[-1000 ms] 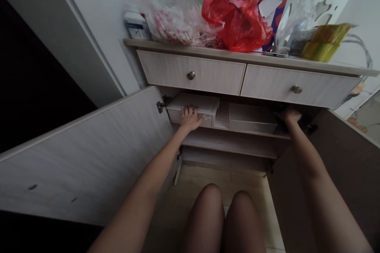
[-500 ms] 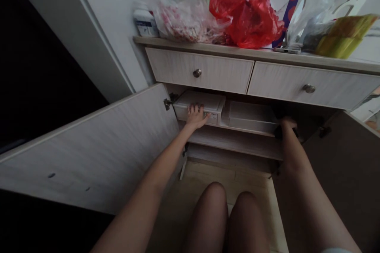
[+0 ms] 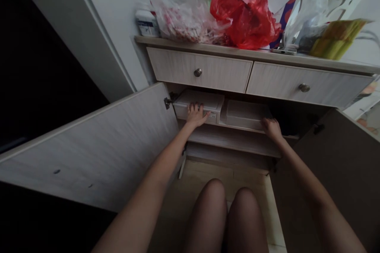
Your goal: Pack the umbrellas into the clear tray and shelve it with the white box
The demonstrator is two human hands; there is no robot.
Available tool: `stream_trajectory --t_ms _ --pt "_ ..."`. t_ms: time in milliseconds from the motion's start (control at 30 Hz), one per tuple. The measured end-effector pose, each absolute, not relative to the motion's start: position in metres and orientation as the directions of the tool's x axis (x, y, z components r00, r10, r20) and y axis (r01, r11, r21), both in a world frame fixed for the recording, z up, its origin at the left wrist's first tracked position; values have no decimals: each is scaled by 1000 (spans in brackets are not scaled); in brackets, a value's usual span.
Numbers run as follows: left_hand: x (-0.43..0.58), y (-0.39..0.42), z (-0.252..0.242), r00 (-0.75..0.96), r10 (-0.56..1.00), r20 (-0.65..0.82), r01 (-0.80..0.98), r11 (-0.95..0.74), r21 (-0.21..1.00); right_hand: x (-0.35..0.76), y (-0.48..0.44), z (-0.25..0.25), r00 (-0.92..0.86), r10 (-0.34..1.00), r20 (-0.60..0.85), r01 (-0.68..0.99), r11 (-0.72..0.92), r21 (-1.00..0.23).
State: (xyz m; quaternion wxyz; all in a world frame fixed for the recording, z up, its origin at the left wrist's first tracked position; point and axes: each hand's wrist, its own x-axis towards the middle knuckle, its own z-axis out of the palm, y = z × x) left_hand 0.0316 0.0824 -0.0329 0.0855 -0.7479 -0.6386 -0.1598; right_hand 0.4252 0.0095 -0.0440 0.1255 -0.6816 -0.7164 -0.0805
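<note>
My left hand (image 3: 196, 115) lies with spread fingers over the top front edge of a white box (image 3: 204, 99) on the upper shelf, at the cabinet's left side. The box has a small printed label on its front. To its right, a second pale box (image 3: 245, 114) sits on the same shelf. My right hand (image 3: 271, 128) is at this box's right front corner with its fingers bent against it; the fingertips are hard to see. Dark shapes lie in shadow on the shelf beyond that hand.
Both cabinet doors, the left door (image 3: 118, 146) and right door (image 3: 332, 166), stand wide open beside my arms. Two drawers (image 3: 222, 72) are closed above. A red plastic bag (image 3: 246, 12), clear bags and a white bottle (image 3: 147, 23) crowd the countertop. Lower shelves (image 3: 231, 140) sit below.
My right hand has come left from the dark right part of the shelf, where a black thing was by it, to the pale box's corner. My left hand has stayed in place.
</note>
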Motion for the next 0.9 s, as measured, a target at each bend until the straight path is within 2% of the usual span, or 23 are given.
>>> stream_trajectory --t_ms 333,633,700,767,833,900 --pt "30 86 -29 129 945 302 981 -165 98 389 17 -27 41 985 166 999 -36 -36" --pt "33 80 -22 113 957 266 986 -141 86 387 18 -29 51 987 152 996 -39 -81" --pt "33 80 -20 110 961 253 986 -137 92 387 13 -32 19 970 242 992 12 -125" --pt "33 81 -20 108 965 241 985 -136 105 387 1 -38 10 912 410 977 78 -197" --pt "31 84 -20 109 968 228 982 -140 123 387 -18 -49 50 833 551 939 149 -310" --pt "29 87 -22 116 967 225 978 -150 144 386 -44 -67 96 799 594 863 230 -450"
